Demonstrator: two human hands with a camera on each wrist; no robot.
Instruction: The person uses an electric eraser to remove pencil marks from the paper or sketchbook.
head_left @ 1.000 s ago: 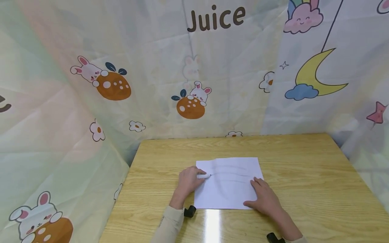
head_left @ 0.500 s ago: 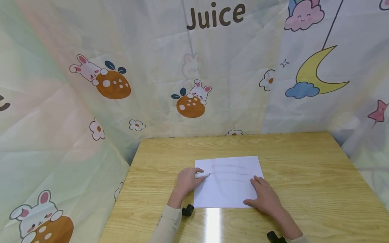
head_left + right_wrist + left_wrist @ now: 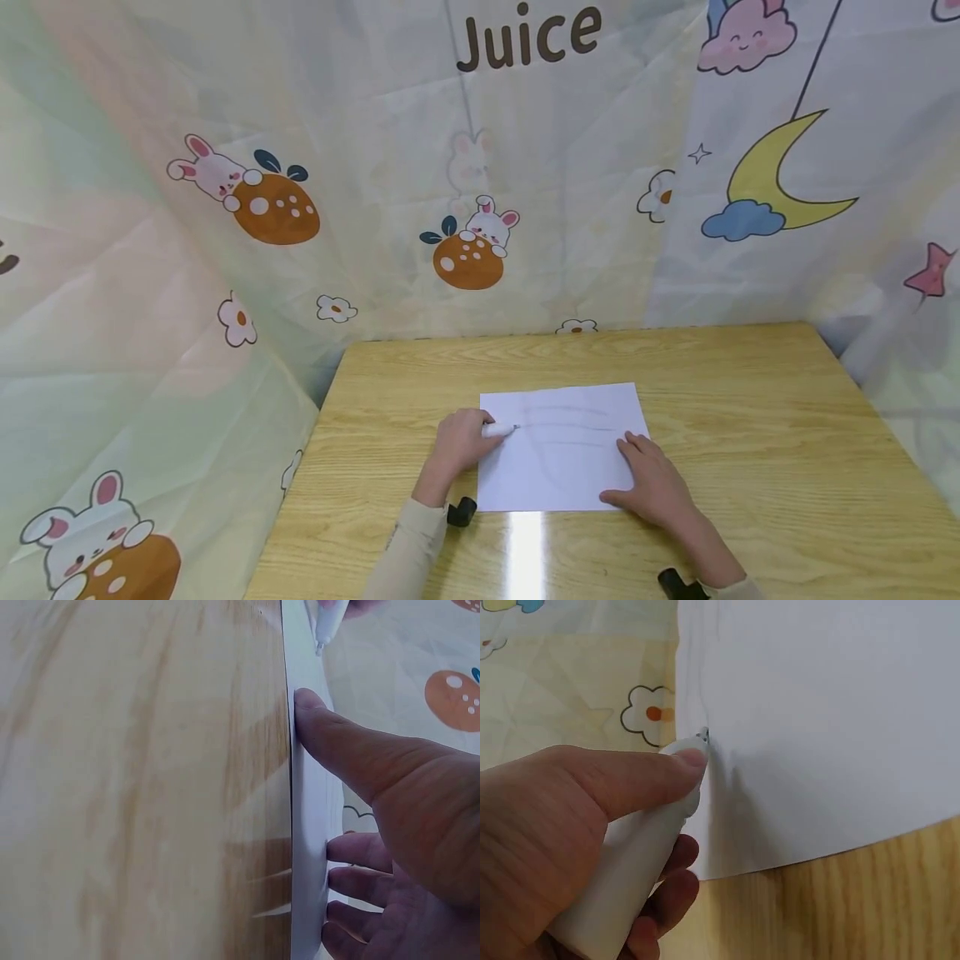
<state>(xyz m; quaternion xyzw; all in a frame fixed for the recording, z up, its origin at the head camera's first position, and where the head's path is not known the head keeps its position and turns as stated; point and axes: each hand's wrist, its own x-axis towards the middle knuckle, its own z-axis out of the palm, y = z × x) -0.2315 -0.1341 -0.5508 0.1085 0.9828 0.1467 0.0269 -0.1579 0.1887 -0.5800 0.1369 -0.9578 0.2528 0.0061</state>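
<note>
A white sheet of paper (image 3: 558, 475) lies on the wooden table, with several faint grey lines running across its upper part. My left hand (image 3: 459, 437) grips a thick white pen-shaped tool (image 3: 630, 870) with a small metallic tip. In the left wrist view the thumb lies along its front end and the fingers curl round its body. The tip meets the paper at the left end of one line. My right hand (image 3: 654, 483) rests on the sheet's right side, thumb and fingers spread; in the right wrist view the thumb (image 3: 330, 731) presses near the paper's edge.
The wooden table (image 3: 765, 433) extends on both sides of the paper. A printed cloth (image 3: 375, 208) with rabbits and flowers hangs behind it and to the left. Dark wrist-camera mounts (image 3: 461, 512) sit at the wrists.
The left hand, with the white tool, stays almost in place at the left end of the line. The right hand keeps its spot; the whole head view shifts slightly.
</note>
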